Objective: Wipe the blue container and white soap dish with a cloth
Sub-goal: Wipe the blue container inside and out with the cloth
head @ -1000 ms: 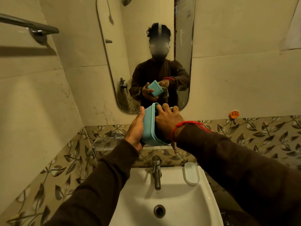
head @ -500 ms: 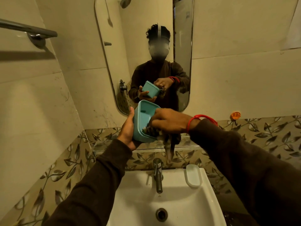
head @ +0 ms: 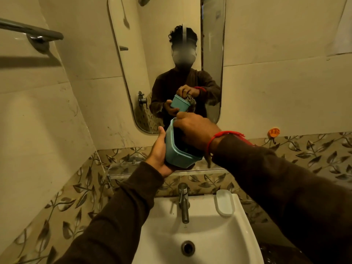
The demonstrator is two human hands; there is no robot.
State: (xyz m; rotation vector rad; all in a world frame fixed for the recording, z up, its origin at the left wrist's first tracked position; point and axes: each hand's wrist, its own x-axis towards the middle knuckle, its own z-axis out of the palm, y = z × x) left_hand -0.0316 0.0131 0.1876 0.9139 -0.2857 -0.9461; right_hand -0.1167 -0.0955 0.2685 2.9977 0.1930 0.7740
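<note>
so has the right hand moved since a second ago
Yes. The right hand was flat against the outside of the blue container; now it reaches into the opening with the cloth, nearer the mirror edge.

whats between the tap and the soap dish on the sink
Nothing: in the head view only bare white sink rim separates the tap from the white soap dish, which lies to the tap's right.

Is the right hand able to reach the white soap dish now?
Probably yes, once free: the right hand is busy inside the blue container, but the soap dish sits uncovered on the sink edge below it.
</note>
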